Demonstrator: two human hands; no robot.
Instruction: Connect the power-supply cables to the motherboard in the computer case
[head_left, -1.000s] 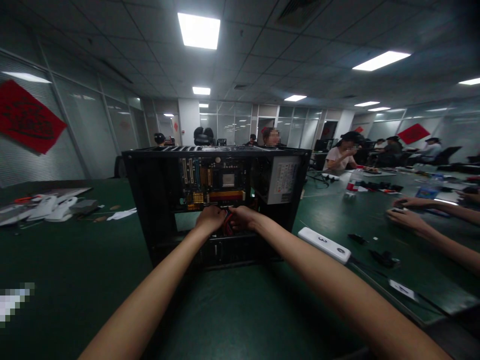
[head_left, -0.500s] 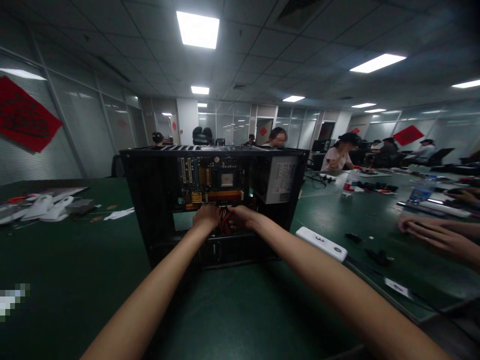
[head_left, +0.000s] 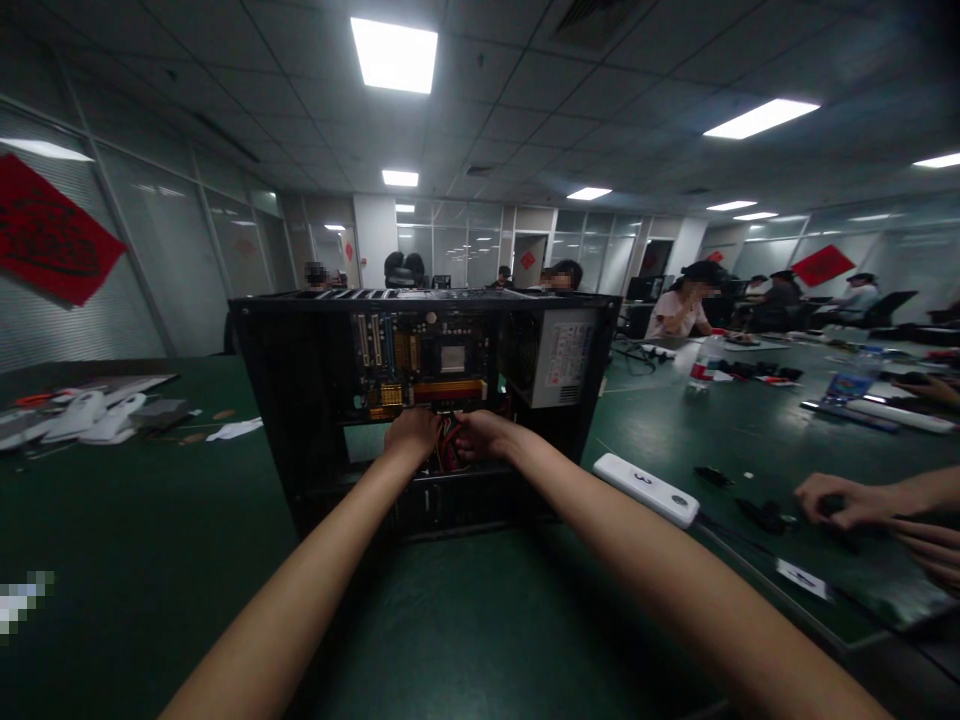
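While both my arms reach into the open computer case [head_left: 300, 400] standing on the green counter [head_left: 150, 560], my left hand [head_left: 411, 435] and right hand [head_left: 480, 434] meet at a red cable bundle [head_left: 448, 445] just below the motherboard [head_left: 420, 360]. Fingers of both hands curl shut on the cables (exact grip partly hidden). The power supply [head_left: 564, 358] label is unreadable. The white box [head_left: 655, 490] right of the case shows a "3". A co-worker's hand [head_left: 836, 500] rests far right.

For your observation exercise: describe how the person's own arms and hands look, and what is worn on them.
Both arms are bare from the frame's lower edge to the wrists: no sleeves, gloves, watch or rings visible. The left hand and right hand are dimly lit, so fine detail is unclear.
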